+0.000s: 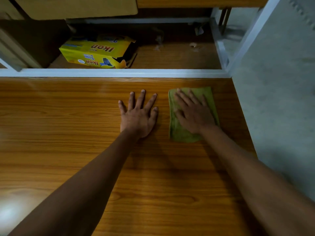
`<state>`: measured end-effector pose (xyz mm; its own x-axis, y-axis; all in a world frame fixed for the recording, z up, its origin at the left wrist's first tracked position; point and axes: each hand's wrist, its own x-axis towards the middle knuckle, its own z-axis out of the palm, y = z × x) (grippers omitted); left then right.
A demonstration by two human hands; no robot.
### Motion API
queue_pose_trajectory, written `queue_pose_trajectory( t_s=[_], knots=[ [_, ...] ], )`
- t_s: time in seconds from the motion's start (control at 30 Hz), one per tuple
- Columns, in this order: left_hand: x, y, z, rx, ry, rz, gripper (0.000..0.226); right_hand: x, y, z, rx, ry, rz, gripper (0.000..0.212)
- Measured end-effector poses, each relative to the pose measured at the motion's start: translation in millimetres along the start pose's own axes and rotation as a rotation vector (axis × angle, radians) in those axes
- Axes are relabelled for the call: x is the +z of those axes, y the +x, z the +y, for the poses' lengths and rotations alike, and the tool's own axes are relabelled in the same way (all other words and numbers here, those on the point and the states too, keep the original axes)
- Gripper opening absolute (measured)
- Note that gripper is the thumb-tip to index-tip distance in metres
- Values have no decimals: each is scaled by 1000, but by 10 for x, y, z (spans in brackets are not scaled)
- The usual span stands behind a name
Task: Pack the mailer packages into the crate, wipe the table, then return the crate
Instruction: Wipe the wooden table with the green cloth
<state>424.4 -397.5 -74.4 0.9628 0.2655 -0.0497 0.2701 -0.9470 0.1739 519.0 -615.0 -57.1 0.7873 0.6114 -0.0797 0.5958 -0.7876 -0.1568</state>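
Note:
A folded green cloth (pixel 180 133) lies flat on the wooden table (pixel 68 125) near its far right corner. My right hand (pixel 192 113) presses on the cloth with straight, spread fingers. My left hand (pixel 139 114) rests palm down on the bare wood just left of the cloth, fingers spread. No mailer packages and no crate are in view.
A white frame edge (pixel 110 72) runs along the table's far side. Beyond and below it, a yellow cardboard box (pixel 95 51) lies on a lower wooden surface. A grey wall (pixel 281 99) borders the table on the right.

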Motion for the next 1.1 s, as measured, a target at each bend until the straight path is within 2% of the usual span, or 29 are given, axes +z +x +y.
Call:
queue_pose_trajectory(
  t_s=[0.13, 0.33, 0.43, 0.6, 0.67, 0.83, 0.97, 1.1],
  knots=[
    [25, 1, 32, 1, -4, -10, 61, 117, -433, -69, -89, -36, -32, 65],
    [34, -17, -3, 6, 9, 20, 60, -73, 402, 196, 56, 2, -32, 62],
    [-2, -23, 11, 8, 6, -3, 61, -24, 35, -15, 35, 34, -37, 64],
    [10, -22, 3, 3, 10, -7, 62, 176, -869, -277, -77, -53, -54, 69],
    [6, -16, -4, -10, 22, -11, 62, 140, -640, -153, -53, -48, -49, 67],
    [-16, -28, 12, -10, 32, -30, 62, -48, 22, 43, 152, -3, -45, 68],
    [-54, -378, 25, 23, 14, -43, 62, 86, -879, -540, 74, 27, -23, 74],
    [4, -1201, 9, 55, -5, -19, 59, 236, -2005, -910, -33, -46, -85, 71]
  ],
)
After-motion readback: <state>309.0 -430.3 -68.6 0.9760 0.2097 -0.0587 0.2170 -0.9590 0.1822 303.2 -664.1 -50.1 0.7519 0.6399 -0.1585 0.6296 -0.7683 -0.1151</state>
